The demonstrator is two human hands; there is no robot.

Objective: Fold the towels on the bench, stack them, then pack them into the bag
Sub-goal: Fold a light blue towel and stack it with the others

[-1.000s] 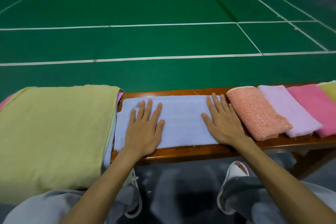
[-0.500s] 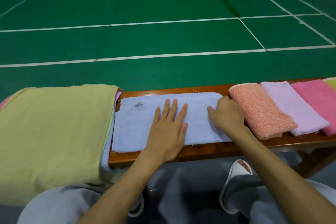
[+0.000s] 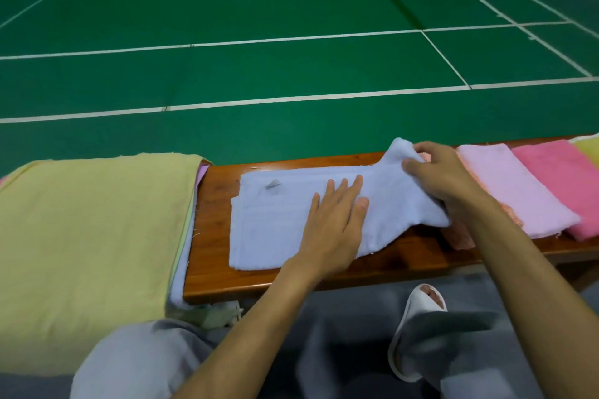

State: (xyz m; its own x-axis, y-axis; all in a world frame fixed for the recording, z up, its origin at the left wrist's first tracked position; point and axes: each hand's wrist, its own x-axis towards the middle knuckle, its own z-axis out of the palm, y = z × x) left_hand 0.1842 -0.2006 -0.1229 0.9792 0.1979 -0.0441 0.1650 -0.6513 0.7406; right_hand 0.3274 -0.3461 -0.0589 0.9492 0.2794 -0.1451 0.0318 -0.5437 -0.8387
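Two hands on blue towel (image 3: 269,227): my L hand (image 3: 334,223) flat, fingers (image 3: 344,187) straight, pins middle as crease anchor; R hand (image 3: 444,178) pinches end, raised off tabletop (image 3: 217,204) to fold.

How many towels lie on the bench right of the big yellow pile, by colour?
light blue towel: 1
orange towel: 1 (mostly hidden behind the arm)
lilac towel: 1
pink towel: 1
pale yellow towel: 1 (cut off by the picture's edge)
Total: 5

No legible text, brand, number or sign appears. A small grey tag (image 3: 273,185) on the light blue towel (image 3: 269,227) carries no readable marking.
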